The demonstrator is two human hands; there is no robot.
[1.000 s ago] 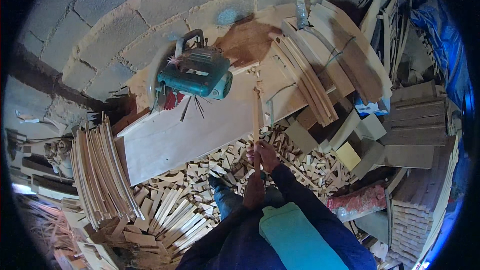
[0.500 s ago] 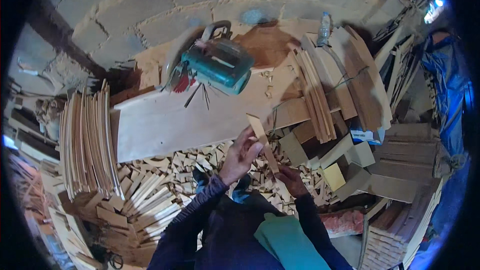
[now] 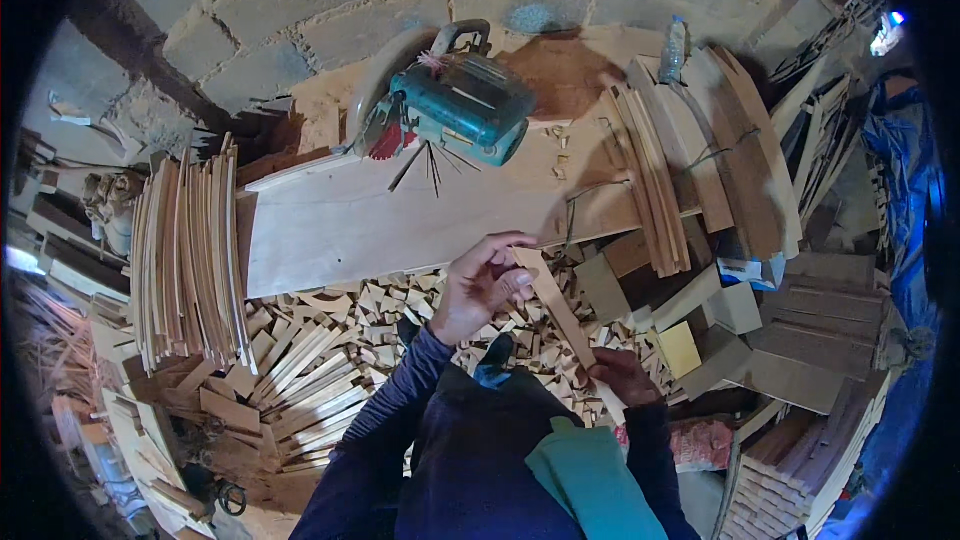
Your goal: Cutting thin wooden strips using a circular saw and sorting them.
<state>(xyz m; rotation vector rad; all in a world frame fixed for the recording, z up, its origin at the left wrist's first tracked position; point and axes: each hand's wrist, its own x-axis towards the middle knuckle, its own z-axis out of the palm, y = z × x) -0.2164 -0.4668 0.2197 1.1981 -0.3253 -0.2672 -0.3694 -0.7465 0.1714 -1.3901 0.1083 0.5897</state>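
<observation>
While the teal-and-grey power saw with a red part at its base (image 3: pixel 460 105) rests on the pale, flat wooden board (image 3: pixel 380 230), the work in hand is a narrow, flat, light-brown wooden strip (image 3: pixel 562 312), held slantwise in the air above the heap of small, pale, angular wooden offcuts (image 3: pixel 370 315). Half a second ago its far end stuck out well past the left fingers; now that end sits close to the left fingertips, and the near end reaches past the right hand. A second ago the hands were close together along a strip pointing away from the body; now they are spread toward its two ends. To judge by this, the piece is being shifted lengthwise and turned in the grip, off any support, with the saw not in use. The left hand (image 3: pixel 480 285) is partly curled, thumb and fingers nearly together, pinching the strip by its far end. The right hand (image 3: pixel 625 377) is clamped on the strip toward its near end, fingers bent around the edge; its palm is not visible.
</observation>
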